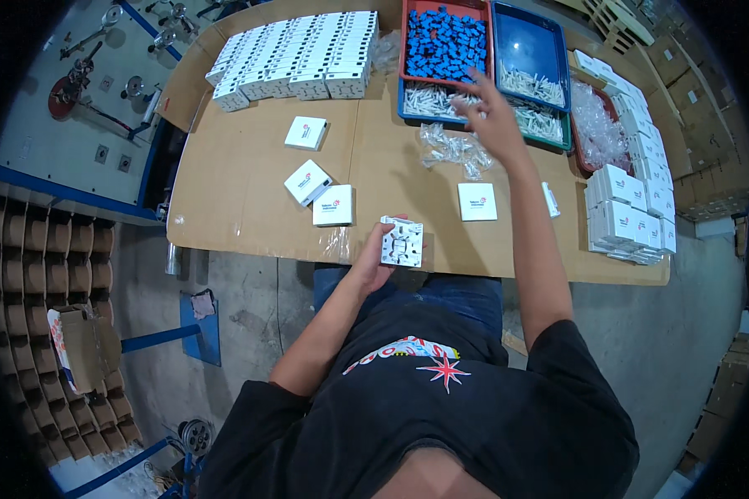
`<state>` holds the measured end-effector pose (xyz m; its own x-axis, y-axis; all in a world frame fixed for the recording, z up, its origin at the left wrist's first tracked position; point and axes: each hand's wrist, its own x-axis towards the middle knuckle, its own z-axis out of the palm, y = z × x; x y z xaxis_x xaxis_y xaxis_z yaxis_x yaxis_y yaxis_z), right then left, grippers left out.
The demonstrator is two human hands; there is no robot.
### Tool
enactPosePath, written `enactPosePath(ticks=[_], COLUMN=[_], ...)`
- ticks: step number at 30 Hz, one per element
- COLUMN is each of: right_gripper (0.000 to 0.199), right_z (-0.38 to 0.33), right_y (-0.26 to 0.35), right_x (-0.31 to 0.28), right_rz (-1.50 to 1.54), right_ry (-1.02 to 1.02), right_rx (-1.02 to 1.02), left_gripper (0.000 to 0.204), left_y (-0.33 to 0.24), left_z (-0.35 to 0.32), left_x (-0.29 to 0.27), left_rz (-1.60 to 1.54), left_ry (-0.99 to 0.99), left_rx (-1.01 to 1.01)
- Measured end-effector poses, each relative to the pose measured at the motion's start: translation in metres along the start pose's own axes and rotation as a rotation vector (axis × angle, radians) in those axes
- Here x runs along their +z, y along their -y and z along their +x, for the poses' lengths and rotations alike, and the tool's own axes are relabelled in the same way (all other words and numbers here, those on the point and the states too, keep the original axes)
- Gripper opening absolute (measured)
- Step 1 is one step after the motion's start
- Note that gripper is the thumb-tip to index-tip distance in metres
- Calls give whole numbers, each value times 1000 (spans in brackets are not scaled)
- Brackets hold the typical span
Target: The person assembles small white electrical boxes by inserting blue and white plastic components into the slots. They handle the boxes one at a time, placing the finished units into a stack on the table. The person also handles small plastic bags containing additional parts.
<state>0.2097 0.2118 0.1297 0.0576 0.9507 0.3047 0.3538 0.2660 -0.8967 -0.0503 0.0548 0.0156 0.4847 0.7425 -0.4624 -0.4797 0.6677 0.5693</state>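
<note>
White plastic, an open square housing point(402, 243), sits pinched in the left hand point(373, 264) at the near edge of the cardboard-covered surface point(250, 208), inner side up; the right hand point(495, 116) stretches far out, fingers spread and holding nothing, over the white parts in the green tray point(567, 140) beside the red tray point(405, 41) of blue pieces; judged from this, the pick goes best by taking a single part with the fingertips, keeping the housing level and steady; clear bags point(455, 150) lie just nearer.
</note>
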Motion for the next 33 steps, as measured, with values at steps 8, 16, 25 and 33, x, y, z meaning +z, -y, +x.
enactPosePath(ticks=[8, 16, 25, 33], right_gripper=[74, 71, 92, 88], right_z=[-173, -162, -151, -153], right_y=[1, -29, -57, -64], right_x=[64, 39, -13, -46], right_rz=[-89, -380, -624, -711], right_ry=[663, 400, 451, 487], right_rx=[31, -5, 54, 224], left_gripper=[41, 36, 29, 60], left_y=[7, 0, 0, 12], left_z=[17, 13, 5, 15], left_x=[-9, 2, -16, 19], left_rz=[124, 428, 888, 1538], left_ry=[-246, -319, -296, -191], left_rx=[8, 206, 512, 698])
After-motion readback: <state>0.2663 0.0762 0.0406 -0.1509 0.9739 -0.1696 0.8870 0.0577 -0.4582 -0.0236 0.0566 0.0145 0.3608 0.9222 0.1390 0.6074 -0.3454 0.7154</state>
